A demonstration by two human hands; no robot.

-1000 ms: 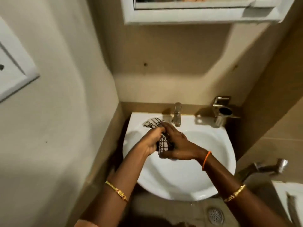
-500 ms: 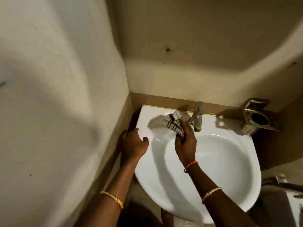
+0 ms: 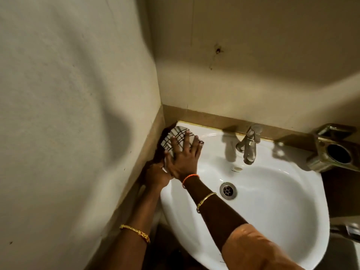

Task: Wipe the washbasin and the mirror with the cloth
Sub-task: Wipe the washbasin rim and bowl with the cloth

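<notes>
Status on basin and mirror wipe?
Done: nothing clearly finished. In hand: the right hand presses the checked cloth flat on the basin's back left corner, while the left hand rests at the basin's left edge. Left: the rest of the rim, the bowl, around the tap; the mirror is out of view.

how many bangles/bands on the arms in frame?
3. A gold bangle on the left forearm; an orange band at the right wrist; a gold bangle further up the right forearm. None looks hidden.
</notes>
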